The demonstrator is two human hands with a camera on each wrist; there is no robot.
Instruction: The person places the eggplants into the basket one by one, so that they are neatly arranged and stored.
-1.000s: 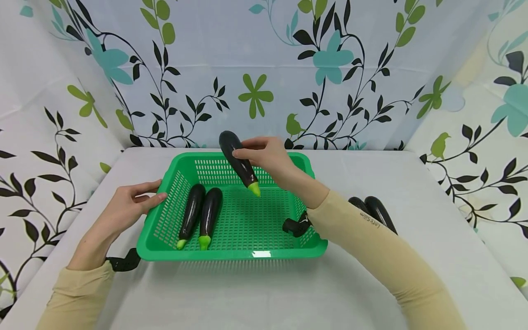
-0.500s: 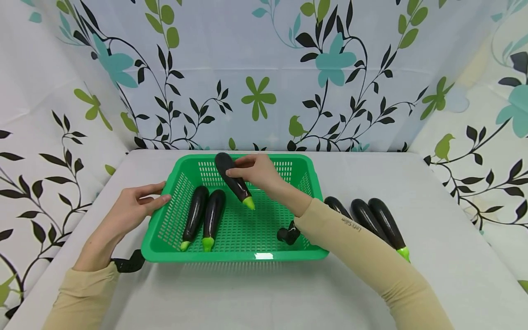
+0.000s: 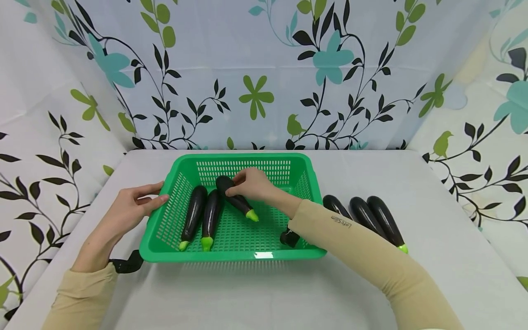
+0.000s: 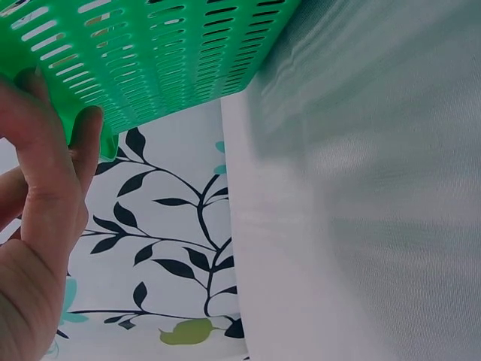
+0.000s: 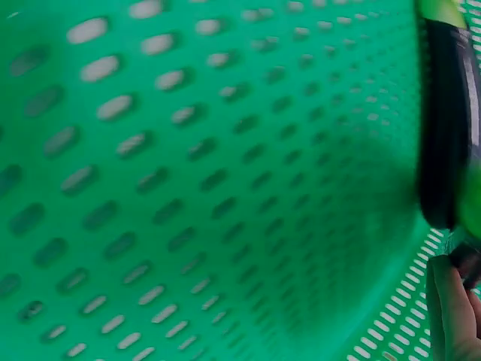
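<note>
Eggplant [image 3: 240, 204], dark and glossy with a bright green stem end; held inside the green plastic basket [image 3: 214, 255], left of its middle; rounded end at far left, stem end slanting nearer and to the right; contact with the basket floor could not be told.

Right hand [image 3: 253, 184]: thumb and fingers clamped on the eggplant near its rounded end; black wrist camera [image 3: 289, 238] worn below it, over the basket's right part.

Left hand [image 3: 131, 208]: thumb and fingers clamped on the basket's left rim; second black wrist camera [image 3: 127, 263] at its wrist.

Two further eggplants, inside the basket along its left side, green ends toward the person: one outer [image 3: 194, 215], one inner [image 3: 211, 216]; the held piece's rounded end lay right by the inner one, touching or not could not be told.

Three eggplants on the white tablecloth [image 3: 264, 298], right of the basket: left [image 3: 335, 204], middle [image 3: 366, 216], right [image 3: 385, 221]; all partly covered by the beige right sleeve [image 3: 354, 243]; beige left sleeve [image 3: 80, 293] at lower left.

Printed fabric backdrop [image 3: 272, 55], with black, teal and green leaves, flowers and birds; hung behind and at both sides.
</note>
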